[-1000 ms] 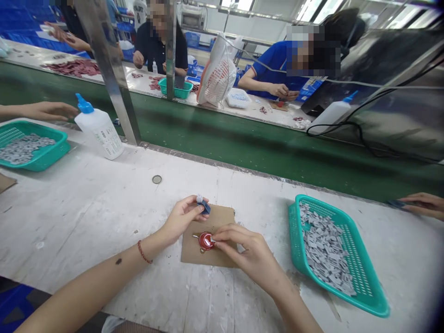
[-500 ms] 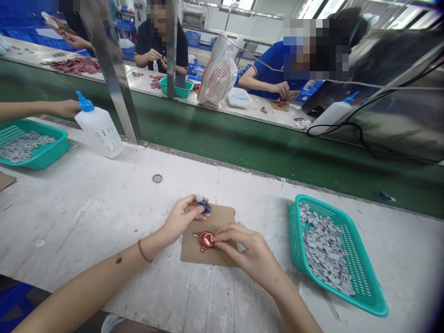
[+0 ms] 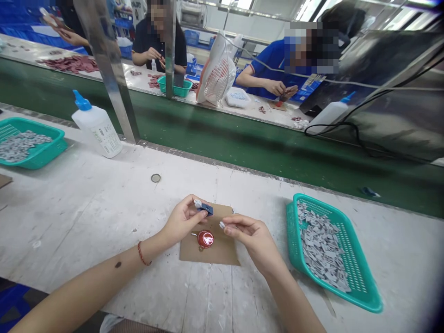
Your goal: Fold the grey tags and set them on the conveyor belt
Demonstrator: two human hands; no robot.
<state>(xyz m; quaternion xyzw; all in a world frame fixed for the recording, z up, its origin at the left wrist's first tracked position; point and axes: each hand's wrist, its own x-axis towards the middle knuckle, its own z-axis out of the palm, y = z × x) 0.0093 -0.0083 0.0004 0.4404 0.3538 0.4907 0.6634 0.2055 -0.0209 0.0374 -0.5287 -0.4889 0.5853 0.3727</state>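
Observation:
My left hand is closed on a small dark blue block, held above the cardboard's far edge. A light grey piece shows beside the block at the same fingers. My right hand pinches a small whitish piece between thumb and fingertips, a little above the cardboard sheet. Between the hands, a glossy red round item lies on the cardboard, with a thin metal-looking part sticking out to its left. Its exact kind cannot be made out.
On the right stands a green basket of small grey pieces; another green basket is at far left. A white bottle with blue nozzle stands near the metal post. A bottle cap lies on the table. Several people work across the green strip.
My right hand has lifted off the red item, moving up and right with the whitish piece. The blue block has turned in my left hand. Another person's hand at far left has gone from view.

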